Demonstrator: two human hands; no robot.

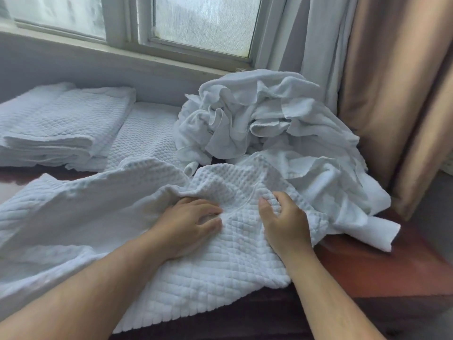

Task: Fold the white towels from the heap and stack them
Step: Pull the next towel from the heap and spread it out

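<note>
Left hand (193, 223) and right hand (285, 223) have their grip clamped on the waffle towel (228, 263).

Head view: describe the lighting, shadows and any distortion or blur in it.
In the head view, soft cool daylight comes through the frosted window, with no glare; shadows are gentle, in the folds of the heap; the head view's wide-angle lens bows the sill and tilts the curtain; the picture is slightly soft, yet the quilted towel shows its weave.
</note>
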